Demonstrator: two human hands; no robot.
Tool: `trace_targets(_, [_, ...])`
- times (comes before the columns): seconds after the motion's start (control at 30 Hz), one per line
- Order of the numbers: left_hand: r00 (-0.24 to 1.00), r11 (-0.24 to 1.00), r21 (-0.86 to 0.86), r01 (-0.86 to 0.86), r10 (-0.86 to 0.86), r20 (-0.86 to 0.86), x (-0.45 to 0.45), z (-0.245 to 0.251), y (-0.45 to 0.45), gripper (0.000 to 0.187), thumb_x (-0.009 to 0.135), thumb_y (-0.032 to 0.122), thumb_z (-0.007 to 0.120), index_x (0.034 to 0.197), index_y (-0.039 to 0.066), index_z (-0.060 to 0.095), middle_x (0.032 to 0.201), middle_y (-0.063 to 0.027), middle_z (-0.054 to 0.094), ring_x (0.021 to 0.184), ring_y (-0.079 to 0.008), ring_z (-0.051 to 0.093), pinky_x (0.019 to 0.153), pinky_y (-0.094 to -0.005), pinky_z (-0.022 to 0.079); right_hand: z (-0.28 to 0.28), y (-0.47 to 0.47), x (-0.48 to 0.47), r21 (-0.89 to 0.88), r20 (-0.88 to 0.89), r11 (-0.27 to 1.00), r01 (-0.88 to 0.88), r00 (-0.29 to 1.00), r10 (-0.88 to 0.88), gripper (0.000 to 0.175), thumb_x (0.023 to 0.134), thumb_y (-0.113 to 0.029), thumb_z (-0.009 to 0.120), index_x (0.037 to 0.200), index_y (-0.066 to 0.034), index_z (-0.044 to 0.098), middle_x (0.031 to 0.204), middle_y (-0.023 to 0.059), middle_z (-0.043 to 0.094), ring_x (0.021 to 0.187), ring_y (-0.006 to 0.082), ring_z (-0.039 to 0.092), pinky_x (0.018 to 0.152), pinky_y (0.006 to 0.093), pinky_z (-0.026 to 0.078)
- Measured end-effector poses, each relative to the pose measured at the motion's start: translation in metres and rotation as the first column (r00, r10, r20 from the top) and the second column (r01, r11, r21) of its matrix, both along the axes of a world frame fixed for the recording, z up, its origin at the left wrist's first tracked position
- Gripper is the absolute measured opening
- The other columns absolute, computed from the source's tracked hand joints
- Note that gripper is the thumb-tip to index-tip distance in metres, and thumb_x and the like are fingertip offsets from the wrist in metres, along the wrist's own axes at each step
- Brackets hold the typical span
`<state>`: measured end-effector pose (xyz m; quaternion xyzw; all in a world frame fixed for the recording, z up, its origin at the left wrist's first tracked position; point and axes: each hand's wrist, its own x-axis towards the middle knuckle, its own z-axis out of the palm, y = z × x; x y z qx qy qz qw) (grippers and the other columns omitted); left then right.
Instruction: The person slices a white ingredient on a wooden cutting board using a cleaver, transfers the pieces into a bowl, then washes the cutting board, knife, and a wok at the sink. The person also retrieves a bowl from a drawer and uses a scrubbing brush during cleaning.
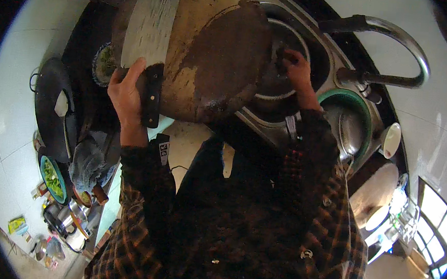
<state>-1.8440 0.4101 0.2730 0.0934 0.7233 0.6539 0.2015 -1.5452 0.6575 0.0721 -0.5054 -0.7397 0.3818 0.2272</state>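
Note:
My left hand (126, 91) is at the left edge of a large round wooden cutting board (234, 56), by a cleaver (151, 25) that lies flat on it. Its fingers and thumb close around the board's rim beside the cleaver's black handle. A dark wet patch covers the board's right part. Over the sink, my right hand (297, 68) reaches above a round pan or basin (305, 47). Its fingertips are bent at something small and dark, too dim to name.
A curved faucet (423, 65) rises behind the sink, near a green-rimmed basin (341, 94) holding a metal vessel. At left stand a wok (46, 112) with a spatula (62, 103), a grey cloth (88, 163), a bowl of greens (53, 178) and a patterned bowl (104, 65).

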Motion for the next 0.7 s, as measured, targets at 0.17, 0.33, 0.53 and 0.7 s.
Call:
trace_targets(0.17, [0.994,0.992,0.079,0.095,-0.091,-0.057,-0.001,-0.002,-0.002,0.037,0.08,0.015,0.081,0.106,-0.007,0.068,0.099,-0.0058,0.069,0.087,-0.0132,0.061,0.08,-0.0271,0.047,0.118,-0.131,-0.066,0.233,-0.275,0.936,-0.263,0.906,0.323,0.051,0.074,-0.001,0.071,0.123,-0.0159,0.064,0.117,0.0162,0.061,0.12,0.0364,0.052,0.103,0.0462,0.045])
trace_targets(0.33, [0.987,0.992,0.013,0.124,-0.122,-0.105,0.034,-0.003,0.031,0.035,0.08,0.016,0.082,0.105,-0.005,0.069,0.098,-0.0055,0.069,0.085,-0.0125,0.061,0.079,-0.0266,0.047,0.069,-0.06,-0.023,0.219,0.039,0.968,-0.122,0.992,0.117,0.046,0.075,0.004,0.064,0.116,-0.0161,0.064,0.122,0.0146,0.055,0.118,0.0363,0.054,0.098,0.0445,0.049])
trace_targets(0.53, [0.985,0.994,0.008,0.111,-0.108,-0.136,0.059,0.017,0.051,0.034,0.081,0.016,0.08,0.104,-0.006,0.069,0.097,-0.005,0.07,0.085,-0.0124,0.061,0.078,-0.0269,0.047,0.119,-0.084,-0.039,0.261,-0.209,0.933,-0.249,0.929,0.306,0.044,0.072,0.001,0.067,0.112,-0.0165,0.066,0.118,0.0152,0.057,0.119,0.0361,0.051,0.104,0.0466,0.041])
trace_targets(0.7, [0.978,0.996,-0.026,0.083,-0.087,-0.192,0.046,0.02,0.039,0.033,0.081,0.016,0.08,0.102,-0.007,0.069,0.095,-0.0058,0.07,0.084,-0.0121,0.061,0.079,-0.0277,0.048,0.102,-0.049,-0.067,0.322,-0.143,0.941,-0.102,0.978,0.155,0.046,0.072,0.008,0.057,0.111,-0.0133,0.064,0.115,0.0162,0.058,0.114,0.0379,0.051,0.1,0.0469,0.042])
